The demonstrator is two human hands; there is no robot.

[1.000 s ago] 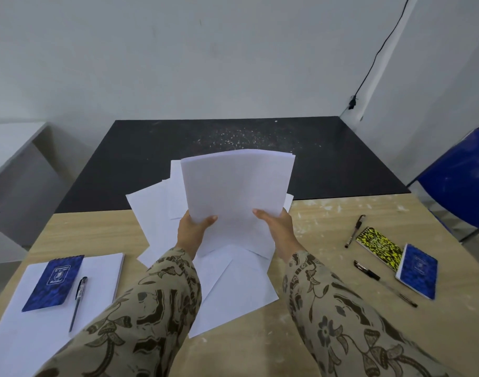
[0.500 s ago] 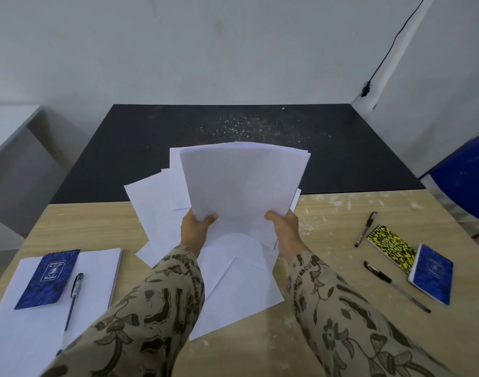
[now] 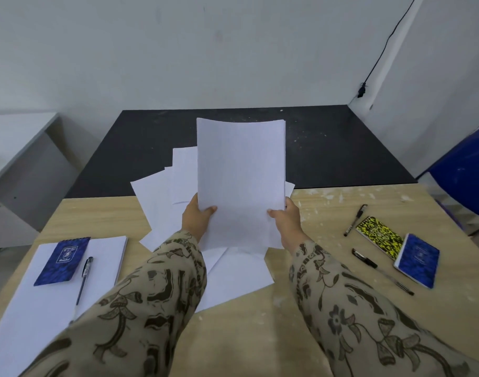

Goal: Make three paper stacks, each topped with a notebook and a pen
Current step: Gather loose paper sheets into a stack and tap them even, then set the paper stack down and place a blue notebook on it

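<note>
While left hand point(image 3: 196, 217) and right hand point(image 3: 288, 221) grip paper sheaf point(image 3: 241, 172) | wooden table point(image 3: 328, 317), black table point(image 3: 336, 148) beyond | white walls point(image 3: 205, 50)

We see that both arms are covered to the wrist by long sleeves, the left sleeve point(image 3: 151, 295) and the right sleeve point(image 3: 355, 308), of a beige cloth printed with dark brown and grey leaves, flowers and curling stems, from which the left hand point(image 3: 197, 217) and the right hand point(image 3: 288, 223) come out bare.

Reaching forward, left hand point(image 3: 197, 219) and right hand point(image 3: 288, 222) pinch opposite edges of the paper sheaf point(image 3: 241, 170).
</note>
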